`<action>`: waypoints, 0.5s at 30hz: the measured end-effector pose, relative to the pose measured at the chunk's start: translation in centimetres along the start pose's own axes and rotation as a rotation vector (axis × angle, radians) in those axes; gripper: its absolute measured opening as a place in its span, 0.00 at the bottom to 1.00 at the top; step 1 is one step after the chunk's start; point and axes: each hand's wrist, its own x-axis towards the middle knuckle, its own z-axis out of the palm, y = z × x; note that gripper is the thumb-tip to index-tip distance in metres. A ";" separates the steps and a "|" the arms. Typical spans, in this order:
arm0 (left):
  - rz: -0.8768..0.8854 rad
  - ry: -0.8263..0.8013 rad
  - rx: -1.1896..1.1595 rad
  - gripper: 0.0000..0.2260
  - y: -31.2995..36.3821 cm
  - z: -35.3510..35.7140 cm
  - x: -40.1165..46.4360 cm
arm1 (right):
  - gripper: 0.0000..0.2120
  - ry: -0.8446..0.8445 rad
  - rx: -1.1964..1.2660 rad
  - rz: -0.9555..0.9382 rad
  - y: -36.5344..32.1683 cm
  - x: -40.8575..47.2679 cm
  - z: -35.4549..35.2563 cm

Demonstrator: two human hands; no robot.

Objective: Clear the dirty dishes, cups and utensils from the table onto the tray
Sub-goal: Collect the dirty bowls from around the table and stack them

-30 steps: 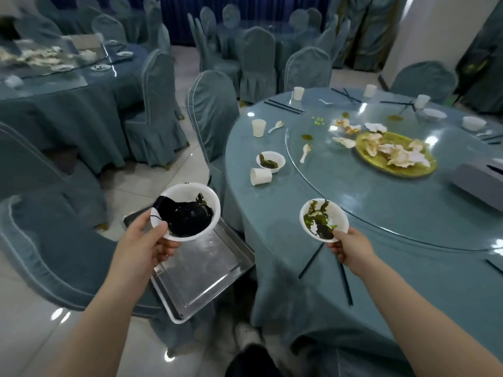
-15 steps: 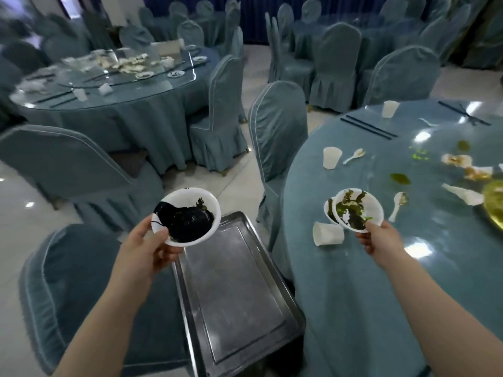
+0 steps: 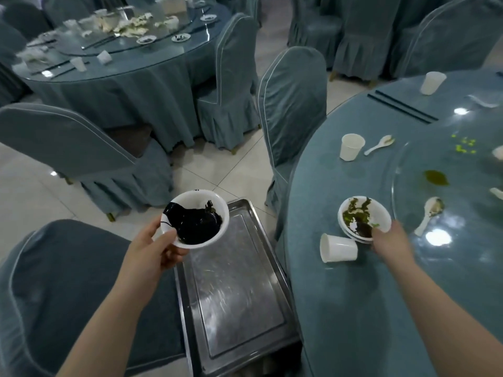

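Note:
My left hand (image 3: 152, 250) grips a white bowl of dark sauce (image 3: 195, 219) by its rim, held above the far end of a bare metal tray (image 3: 236, 292) that rests on a chair seat. My right hand (image 3: 388, 240) holds a white bowl with green leftovers (image 3: 363, 214) at its near rim; that bowl sits stacked in another white bowl on the round table (image 3: 381, 308). A paper cup on its side (image 3: 338, 247) lies just left of the stack.
On the table also stand an upright paper cup (image 3: 351, 147), two white spoons (image 3: 379, 144) (image 3: 429, 214), black chopsticks (image 3: 402, 106) and a farther cup (image 3: 432, 83). Covered chairs (image 3: 292, 115) ring the table. Another littered table (image 3: 122, 50) stands at the far left.
My right hand has carried the green-leftovers bowl left and forward over the table and set it into the other bowl. The left hand keeps holding the sauce bowl over the tray. View has turned left.

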 end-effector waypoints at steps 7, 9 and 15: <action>-0.006 -0.034 -0.040 0.14 0.1 2.5 0.8 | 0.10 -0.062 0.081 0.036 -1.3 -0.4 -0.2; 0.000 -0.046 -0.044 0.15 0.4 3.0 0.8 | 0.10 -0.028 0.150 -0.013 -2.0 -0.8 -0.6; 0.016 -0.056 -0.059 0.15 1.2 2.5 0.7 | 0.11 -0.049 0.312 -0.156 -6.1 -3.7 -1.3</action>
